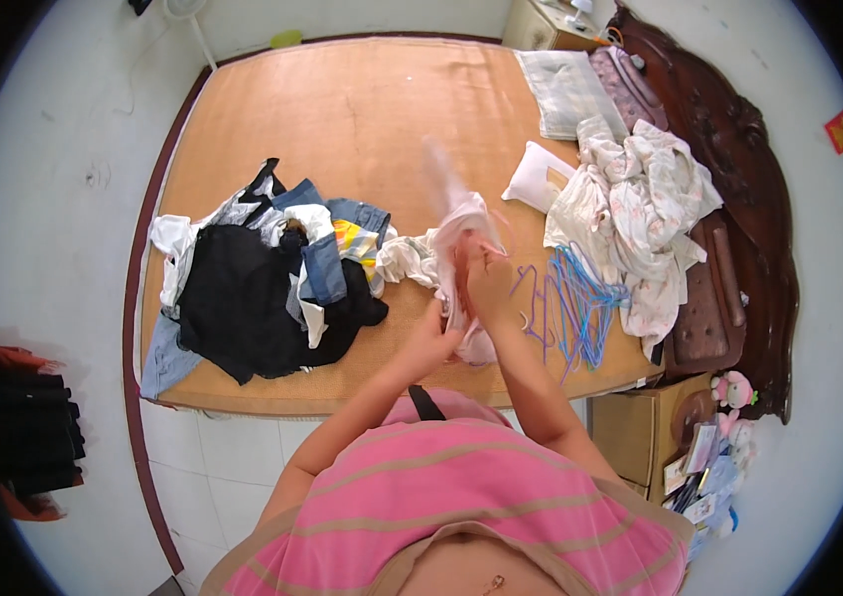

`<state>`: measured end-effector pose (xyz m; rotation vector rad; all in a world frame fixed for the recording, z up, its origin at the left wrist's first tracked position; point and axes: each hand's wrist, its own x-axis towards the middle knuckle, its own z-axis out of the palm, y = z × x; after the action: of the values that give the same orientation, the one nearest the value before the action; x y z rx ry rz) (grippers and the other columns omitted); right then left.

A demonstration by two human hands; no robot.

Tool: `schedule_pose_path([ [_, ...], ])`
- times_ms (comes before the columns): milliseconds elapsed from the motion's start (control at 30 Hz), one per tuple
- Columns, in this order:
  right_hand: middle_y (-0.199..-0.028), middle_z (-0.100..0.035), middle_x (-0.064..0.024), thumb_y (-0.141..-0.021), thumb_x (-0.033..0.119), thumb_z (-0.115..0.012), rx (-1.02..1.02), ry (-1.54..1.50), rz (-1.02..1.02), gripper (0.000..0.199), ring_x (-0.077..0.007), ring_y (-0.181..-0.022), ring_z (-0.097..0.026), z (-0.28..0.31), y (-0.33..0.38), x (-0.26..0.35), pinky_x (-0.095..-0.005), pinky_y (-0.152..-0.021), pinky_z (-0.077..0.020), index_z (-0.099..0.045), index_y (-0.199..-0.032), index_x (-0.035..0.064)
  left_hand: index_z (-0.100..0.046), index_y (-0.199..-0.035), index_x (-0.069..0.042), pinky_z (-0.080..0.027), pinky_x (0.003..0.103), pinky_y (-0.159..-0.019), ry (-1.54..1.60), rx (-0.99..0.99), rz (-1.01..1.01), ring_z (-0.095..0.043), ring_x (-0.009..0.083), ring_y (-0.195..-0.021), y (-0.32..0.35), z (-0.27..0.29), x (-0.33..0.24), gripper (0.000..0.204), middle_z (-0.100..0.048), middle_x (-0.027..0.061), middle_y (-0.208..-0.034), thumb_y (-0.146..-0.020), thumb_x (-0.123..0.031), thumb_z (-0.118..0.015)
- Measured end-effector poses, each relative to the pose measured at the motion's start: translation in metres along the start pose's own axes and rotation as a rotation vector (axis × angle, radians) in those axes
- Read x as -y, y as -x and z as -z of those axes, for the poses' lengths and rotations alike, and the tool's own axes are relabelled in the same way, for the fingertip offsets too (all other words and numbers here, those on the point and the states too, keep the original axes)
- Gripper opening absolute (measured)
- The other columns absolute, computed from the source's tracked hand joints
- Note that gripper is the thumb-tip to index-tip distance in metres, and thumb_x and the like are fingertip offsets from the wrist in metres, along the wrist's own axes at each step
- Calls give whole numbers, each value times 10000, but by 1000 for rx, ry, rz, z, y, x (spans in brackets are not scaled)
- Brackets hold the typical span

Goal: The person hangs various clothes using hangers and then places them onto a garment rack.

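Observation:
A pale pink garment [461,221] is held up over the near edge of the bed, its upper end smeared by motion; I cannot tell its kind. My left hand [431,338] is closed on its lower left edge. My right hand [485,283] is closed on it higher up, with folds of the cloth around the fingers. Just left of the garment lies a crumpled white cloth [408,258], touching the big heap of clothes [253,298], which holds black, denim, white and yellow-striped pieces.
The bed has a tan mat [342,99]. Blue and purple hangers [580,308] lie right of my right hand. Beyond them are a floral bedding heap [640,199], a small white pillow [539,177] and a dark carved headboard [754,228]. A nightstand [630,437] stands at near right.

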<state>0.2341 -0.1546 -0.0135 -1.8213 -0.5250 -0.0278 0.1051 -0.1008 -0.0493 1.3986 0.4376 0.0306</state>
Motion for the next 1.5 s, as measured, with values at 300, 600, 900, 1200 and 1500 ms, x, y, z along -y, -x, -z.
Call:
schedule_pose_path([
  [300, -725, -593, -17, -913, 169, -496, 627, 89, -89, 260, -76, -668, -502, 87, -7, 73, -239, -603, -413, -638, -1030, -16, -410, -1266, -48, -414, 374, -898, -847, -842, -693, -470, 339, -1127, -25, 71, -46, 688, -499, 208, -1157, -653, -71, -722],
  [600, -825, -632, -16, -893, 135, -527, 752, -72, -276, 243, -57, -673, -492, 160, -21, 118, -196, -596, -403, -639, -1037, -25, -654, -923, -44, -477, 324, -712, -412, -576, -271, -619, 313, -819, -13, 144, -12, 173, -639, 169, -880, -760, -66, -599],
  [900, -622, -592, -53, -865, 184, -563, 440, 318, 128, 205, -114, -575, -527, 73, -128, -51, -291, -525, -410, -638, -852, -6, -592, -1078, -88, -473, 382, -783, -956, -199, 191, -585, 299, -925, 27, 159, 113, 388, -614, 125, -987, -761, -304, -652],
  [1200, -896, -643, -110, -897, 76, -511, -40, 562, 681, 187, -198, -804, -608, 32, -244, 58, -274, -717, -464, -622, -1030, 4, -623, -1020, -86, -465, 389, -819, -706, -424, 405, -575, 303, -956, -9, 210, 196, 315, -611, 130, -1026, -760, -262, -650],
  [1500, -949, -622, -120, -842, 32, -533, 441, 557, 464, 207, -264, -862, -606, -67, -241, -75, -310, -760, -467, -610, -1033, 20, -642, -971, -113, -445, 381, -843, -835, -418, 121, -527, 299, -981, -123, 219, 207, 250, -563, 114, -1016, -721, -115, -655],
])
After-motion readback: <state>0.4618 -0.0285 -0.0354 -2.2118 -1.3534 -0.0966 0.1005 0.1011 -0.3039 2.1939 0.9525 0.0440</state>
